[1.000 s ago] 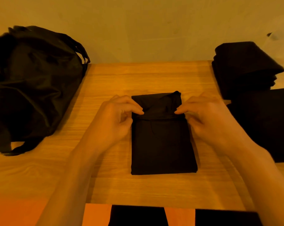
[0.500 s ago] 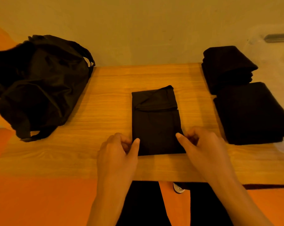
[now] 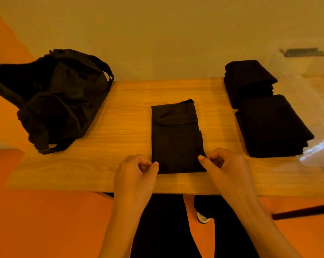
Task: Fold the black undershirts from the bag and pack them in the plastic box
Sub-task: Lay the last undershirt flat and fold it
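Note:
A black undershirt (image 3: 175, 138), folded into a narrow rectangle with its far end turned over, lies in the middle of the wooden table (image 3: 120, 112). My left hand (image 3: 137, 172) pinches its near left corner between thumb and curled fingers. My right hand (image 3: 226, 168) pinches the near right corner the same way. A black bag (image 3: 51, 101) slumps at the table's left end. Two stacks of folded black undershirts (image 3: 269, 125) sit at the right inside a clear plastic box (image 3: 313, 153), whose walls are faint.
A pale wall runs behind the table. The floor is orange. My dark trouser legs and a shoe (image 3: 203, 218) show below the table's near edge. A dark bar (image 3: 304, 211) crosses the lower right.
Both hands left the folded-over far end and moved to the near corners of the undershirt, where they now pinch it. The view shifted back and down.

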The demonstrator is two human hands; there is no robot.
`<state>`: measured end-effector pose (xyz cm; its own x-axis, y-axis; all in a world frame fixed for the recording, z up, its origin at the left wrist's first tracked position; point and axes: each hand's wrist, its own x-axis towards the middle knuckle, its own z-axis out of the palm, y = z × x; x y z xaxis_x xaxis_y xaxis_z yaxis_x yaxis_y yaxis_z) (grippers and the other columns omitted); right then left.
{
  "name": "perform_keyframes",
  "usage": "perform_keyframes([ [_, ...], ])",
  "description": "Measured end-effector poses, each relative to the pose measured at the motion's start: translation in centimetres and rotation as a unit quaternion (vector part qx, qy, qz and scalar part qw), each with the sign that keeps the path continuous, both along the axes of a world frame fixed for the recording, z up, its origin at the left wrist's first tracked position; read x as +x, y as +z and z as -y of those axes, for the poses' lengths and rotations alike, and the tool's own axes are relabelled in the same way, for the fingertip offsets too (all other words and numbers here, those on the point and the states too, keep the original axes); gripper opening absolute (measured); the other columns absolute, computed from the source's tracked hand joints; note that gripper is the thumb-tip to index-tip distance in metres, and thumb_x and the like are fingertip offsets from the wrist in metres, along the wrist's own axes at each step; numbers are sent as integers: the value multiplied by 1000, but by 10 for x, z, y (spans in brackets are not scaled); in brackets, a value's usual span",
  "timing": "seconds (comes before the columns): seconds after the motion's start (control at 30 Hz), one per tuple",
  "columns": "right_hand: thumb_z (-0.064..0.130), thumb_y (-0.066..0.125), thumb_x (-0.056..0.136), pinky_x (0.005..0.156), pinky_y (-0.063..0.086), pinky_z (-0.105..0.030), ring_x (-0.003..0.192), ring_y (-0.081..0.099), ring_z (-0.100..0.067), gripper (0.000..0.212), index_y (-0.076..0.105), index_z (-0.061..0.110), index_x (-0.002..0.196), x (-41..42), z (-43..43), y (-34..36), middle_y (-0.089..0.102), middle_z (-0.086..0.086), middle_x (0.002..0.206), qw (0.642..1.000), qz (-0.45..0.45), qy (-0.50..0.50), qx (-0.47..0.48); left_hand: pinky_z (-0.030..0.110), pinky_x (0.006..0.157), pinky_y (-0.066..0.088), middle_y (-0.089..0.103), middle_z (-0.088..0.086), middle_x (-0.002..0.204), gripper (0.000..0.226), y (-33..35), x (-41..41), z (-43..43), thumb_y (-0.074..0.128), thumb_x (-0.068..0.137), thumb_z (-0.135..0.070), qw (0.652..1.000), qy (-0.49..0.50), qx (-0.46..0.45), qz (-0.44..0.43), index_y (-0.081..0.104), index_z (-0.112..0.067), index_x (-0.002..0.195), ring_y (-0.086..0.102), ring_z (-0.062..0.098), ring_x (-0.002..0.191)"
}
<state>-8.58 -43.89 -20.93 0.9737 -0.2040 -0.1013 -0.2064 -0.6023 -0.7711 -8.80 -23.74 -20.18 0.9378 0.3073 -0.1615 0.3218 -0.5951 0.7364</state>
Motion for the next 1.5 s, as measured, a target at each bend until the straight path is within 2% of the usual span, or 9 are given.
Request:
perform_keyframes([
  [0.37,51,64,90,57,45,-17,65,60,-7,23,63,30,81,11,4,8,62,7,68,996,-49,50,-56,25,63,42,59,-6,81,24,-3,2,3,67,94,-35,998,4,57,24,62,-22,75,56,10,78],
  [0.5,41,64,94,64,48,-19,75,58,-4,20,58,30,110,43,5,19,61,11,87,996,27,28,-83,26,65,42,59,-7,82,17,0,26,-5,66,94,-36,992,-8,58,107,61,-24,83,56,7,77],
  [0.57,27,67,95,69,46,-17,84,55,-4,41,51,33,133,69,6,21,57,10,110,989,35,79,-120,15,66,43,59,-9,93,5,2,53,-12,67,95,-28,986,-64,58,142,62,-27,95,56,3,80],
  [0.63,19,69,93,77,44,-18,102,54,-7,57,46,37,141,94,8,22,50,4,128,974,13,143,-174,6,72,43,53,-11,109,24,3,82,-19,69,94,-21,974,-161,85,137,62,-32,114,54,-1,88],
  [0.77,19,71,92,80,38,-14,110,49,-9,44,58,32,131,121,13,17,52,6,121,953,24,208,-217,19,94,39,44,-11,122,41,3,122,-30,73,91,-23,931,-307,163,112,62,-33,129,46,5,112],
  [0.93,15,72,91,68,34,-7,82,50,-4,23,70,21,113,124,16,-3,56,9,96,949,138,204,-197,29,85,44,53,-4,109,17,-7,140,-37,73,90,-19,898,-347,188,195,71,-19,107,52,14,101],
  [1.1,11,74,88,69,44,-18,81,58,-12,11,74,12,99,123,16,-9,67,-2,88,944,204,183,-183,34,80,48,60,-1,105,11,-13,141,-36,67,92,-18,879,-365,178,249,69,-13,101,56,17,96],
  [1.27,15,76,88,69,43,-5,77,58,-3,11,76,17,99,112,20,0,67,5,87,955,194,168,-147,37,77,47,63,2,102,17,-6,136,-41,63,94,-22,855,-396,172,287,71,-9,101,56,19,91],
  [1.5,22,74,88,78,47,-7,87,60,4,13,73,28,100,92,18,4,64,17,89,966,132,199,-97,36,79,46,62,-4,104,13,-3,126,-55,62,97,-21,844,-441,168,257,72,-15,103,55,16,93],
])
